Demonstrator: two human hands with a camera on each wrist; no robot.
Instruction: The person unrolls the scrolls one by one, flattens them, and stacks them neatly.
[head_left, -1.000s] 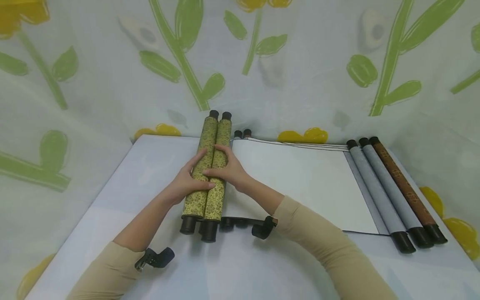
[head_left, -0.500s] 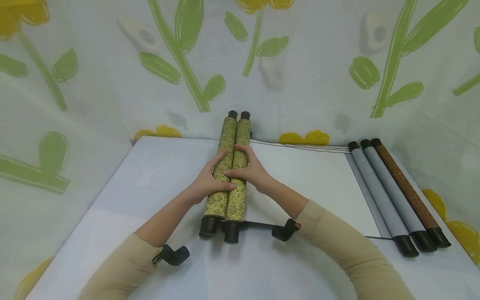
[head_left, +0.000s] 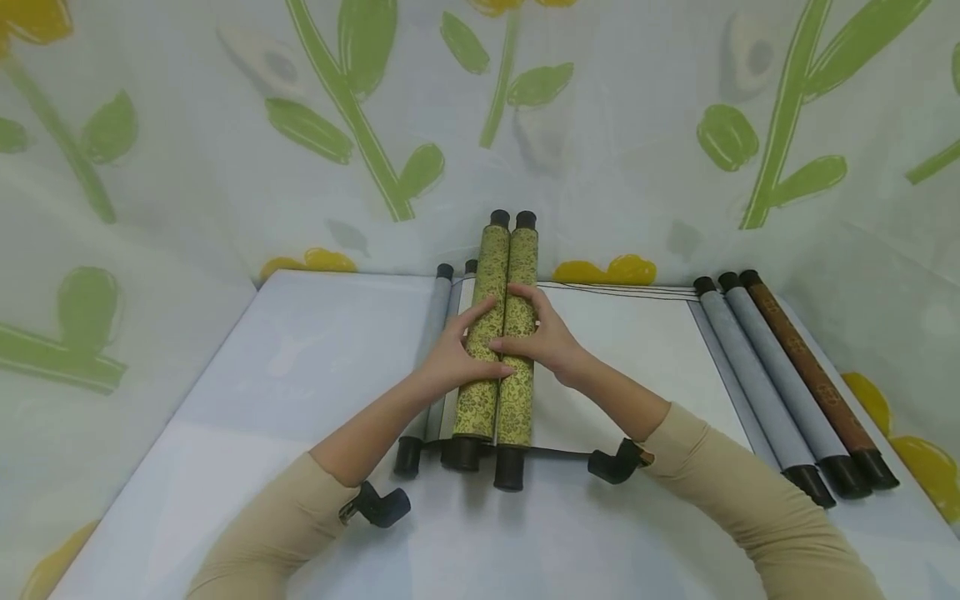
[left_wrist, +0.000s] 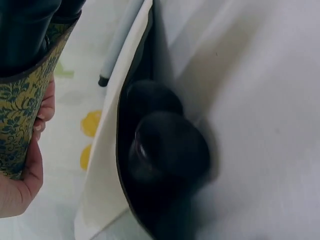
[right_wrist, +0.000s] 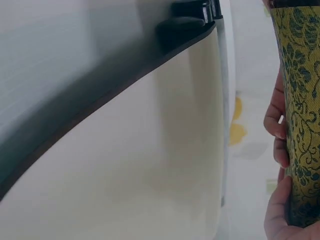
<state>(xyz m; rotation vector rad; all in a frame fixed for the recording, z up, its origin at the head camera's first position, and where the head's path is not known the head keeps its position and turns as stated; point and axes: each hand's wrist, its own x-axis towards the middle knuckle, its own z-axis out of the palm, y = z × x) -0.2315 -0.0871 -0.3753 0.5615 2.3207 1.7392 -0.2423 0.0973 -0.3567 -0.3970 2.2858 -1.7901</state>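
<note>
Two rolled scrolls in yellow cloth with dark floral patterning, a left scroll (head_left: pixel 476 408) and a right scroll (head_left: pixel 514 408), lie side by side with black end knobs. My left hand (head_left: pixel 452 358) grips them from the left, its thumb reaching across onto the right scroll. From the other side my right hand (head_left: pixel 553 340) holds the pair, thumb tip at the seam between them. The pair overlaps the left part of a white sheet (head_left: pixel 630 367). Both wrist views show patterned cloth (left_wrist: pixel 17 120) with fingers against it; the hands' undersides are hidden in the head view.
Left of the pair lies a grey roll (head_left: pixel 437 312), partly behind my left arm. At the sheet's right end are two grey rolls (head_left: pixel 750 367) and a brown patterned scroll (head_left: pixel 807 362). A flower-printed curtain (head_left: pixel 615 167) rises behind the white table (head_left: pixel 300 358).
Both hands have carried the yellow scrolls to the right, over the white sheet. The grey roll at the sheet's left end now shows to their left. The grip looks the same.
</note>
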